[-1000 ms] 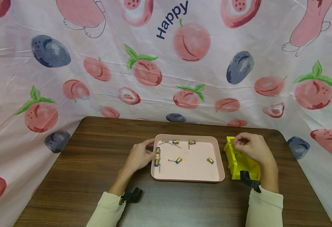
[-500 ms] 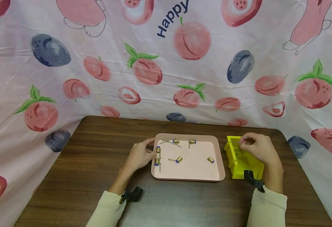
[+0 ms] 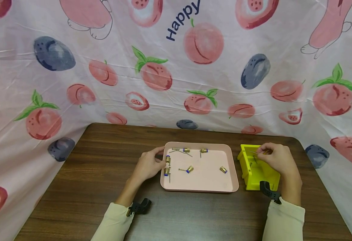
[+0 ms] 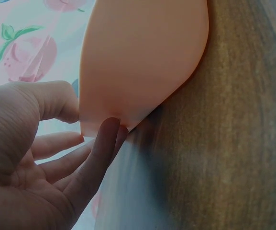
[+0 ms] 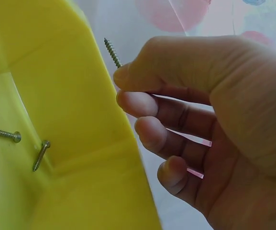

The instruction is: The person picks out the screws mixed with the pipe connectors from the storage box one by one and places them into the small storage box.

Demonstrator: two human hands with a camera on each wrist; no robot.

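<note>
R hand [image 3: 276, 160] pinches a screw [image 5: 112, 52] over the yellow bin [image 3: 255, 174] at desk's right edge; screw's head hidden by fingers. L hand [image 3: 147, 164], fingers loosely bent, touches pink tray [image 3: 206, 180] left rim. Brass cylinders [image 3: 189, 169] w/ screws lie in tray; more screws [image 5: 4, 133] in bin.

Yellow bin [image 3: 255, 174], pink tray [image 3: 200, 187], fruit-print cloth [image 3: 176, 67]

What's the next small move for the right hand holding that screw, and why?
Probably let go of the screw so it drops into the yellow bin. The right hand pinches it right above the bin's open top, other screws already lie inside, and the left hand steadies the pink tray.
</note>
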